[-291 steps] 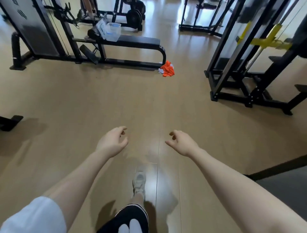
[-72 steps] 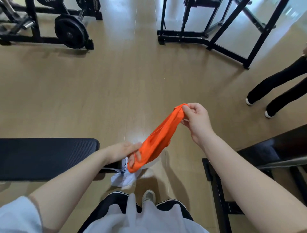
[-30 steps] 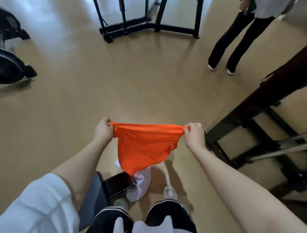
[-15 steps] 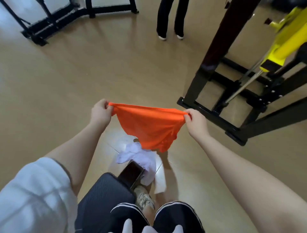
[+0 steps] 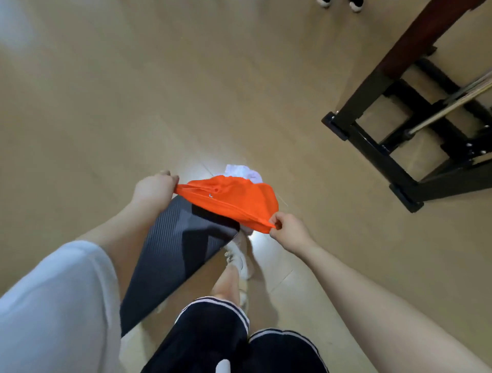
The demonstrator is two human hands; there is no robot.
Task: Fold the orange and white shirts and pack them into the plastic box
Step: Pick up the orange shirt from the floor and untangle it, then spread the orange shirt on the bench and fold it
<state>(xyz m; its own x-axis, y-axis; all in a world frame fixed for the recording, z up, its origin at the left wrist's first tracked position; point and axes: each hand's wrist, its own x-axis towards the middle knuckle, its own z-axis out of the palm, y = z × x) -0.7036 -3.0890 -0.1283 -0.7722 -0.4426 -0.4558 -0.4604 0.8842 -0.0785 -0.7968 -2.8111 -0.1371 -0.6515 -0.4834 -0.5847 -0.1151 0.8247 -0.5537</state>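
The orange shirt (image 5: 234,202) is stretched between both hands over the end of a dark padded bench (image 5: 175,247). My left hand (image 5: 154,187) pinches its left edge and my right hand (image 5: 288,230) pinches its lower right edge. Behind the orange cloth the white shirt (image 5: 243,171) lies crumpled on the floor, mostly hidden. The plastic box is not in view.
A black gym machine frame (image 5: 399,149) stands on the wooden floor at the right. Another person's shoes (image 5: 339,2) show at the top edge. My own legs and shoes (image 5: 239,261) are below the bench end.
The view has tilted down and turned. Both hands have lowered the orange shirt from mid-air onto the end of the bench, with the right hand now nearer to me.
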